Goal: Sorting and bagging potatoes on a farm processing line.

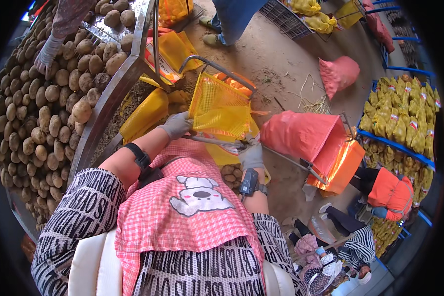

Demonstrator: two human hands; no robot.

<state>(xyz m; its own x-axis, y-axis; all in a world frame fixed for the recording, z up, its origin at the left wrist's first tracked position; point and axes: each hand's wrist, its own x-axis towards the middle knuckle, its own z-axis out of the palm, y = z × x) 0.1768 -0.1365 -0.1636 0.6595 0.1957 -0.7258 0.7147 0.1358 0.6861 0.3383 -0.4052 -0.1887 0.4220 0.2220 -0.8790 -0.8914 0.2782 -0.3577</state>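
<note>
A yellow mesh bag (pixel 222 107) hangs spread out in front of me on a metal frame (pixel 218 68). My left hand (pixel 177 125), in a grey glove, has its fingers on the bag's left edge. At the bag's near right corner is my right hand (pixel 249 151), also gloved in grey, gripping its rim beside the frame's near bar (pixel 214 140). A heap of potatoes (pixel 44 125) lies to the left on a metal-edged table (pixel 107 100). More potatoes (pixel 231 174) show low down beneath my right forearm.
Another person's hand (pixel 44 61) touches the heap. A red sack (pixel 299 137) on a metal frame stands at the right, with another red sack (pixel 338 76) on the floor beyond. Blue racks (pixel 396 146) hold filled yellow bags. Several people are nearby, one wearing an orange top (pixel 390 194).
</note>
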